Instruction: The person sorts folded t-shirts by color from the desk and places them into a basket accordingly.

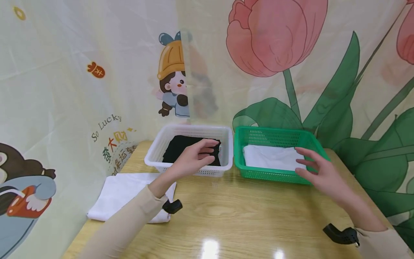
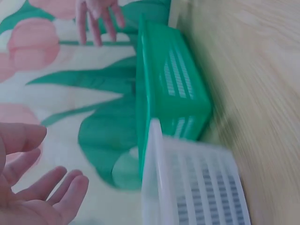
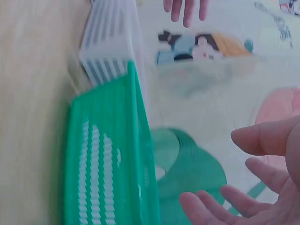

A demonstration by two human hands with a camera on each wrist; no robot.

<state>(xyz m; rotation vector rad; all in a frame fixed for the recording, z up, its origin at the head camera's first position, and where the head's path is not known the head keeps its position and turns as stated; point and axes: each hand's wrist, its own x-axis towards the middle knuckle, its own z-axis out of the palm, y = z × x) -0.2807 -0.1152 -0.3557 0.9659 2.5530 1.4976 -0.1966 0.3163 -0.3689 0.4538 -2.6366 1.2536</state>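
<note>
My left hand [image 1: 195,157] is over the white basket [image 1: 152,158], in which a folded black cloth [image 1: 181,145] lies. Its fingers are loosely bent, and the left wrist view shows nothing between them and the thumb. On the right, my right hand [image 1: 323,174] hovers by the right end of the green basket [image 1: 275,176]. A folded white cloth [image 1: 270,157] rests inside that basket. Thumb and fingers of this hand stand apart, holding nothing in the right wrist view [image 3: 253,187].
Both baskets stand side by side at the back of the wooden table [image 1: 226,216], before a printed curtain [image 1: 129,54]. Another folded white cloth [image 1: 119,194] lies at the table's left edge, partly behind my left forearm.
</note>
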